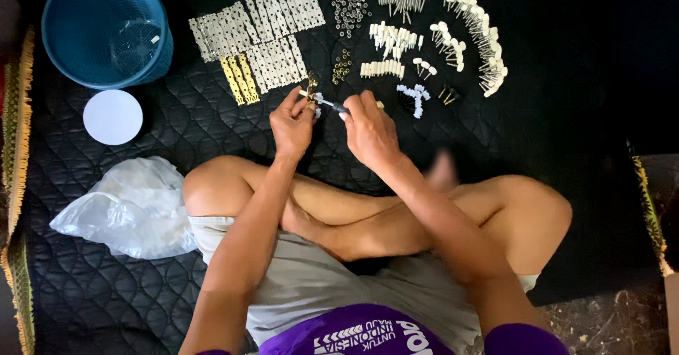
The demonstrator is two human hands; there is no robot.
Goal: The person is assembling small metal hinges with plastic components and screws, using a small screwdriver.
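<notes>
The left hand pinches a small brass hinge; the right hand is closed around a screwdriver whose tip meets the hinge between both hands. They work above a black quilted mat on the floor. Rows of metal plates and white pegs lie along its far edge, a blue basket at the far-left corner, a white lid and plastic bag left.

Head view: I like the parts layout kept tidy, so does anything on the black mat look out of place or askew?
Mostly orderly. The two gold strips lie slanted beside the straighter white strips, and a crumpled plastic bag sits loose by the knee. Nothing looks spilled or damaged.
</notes>
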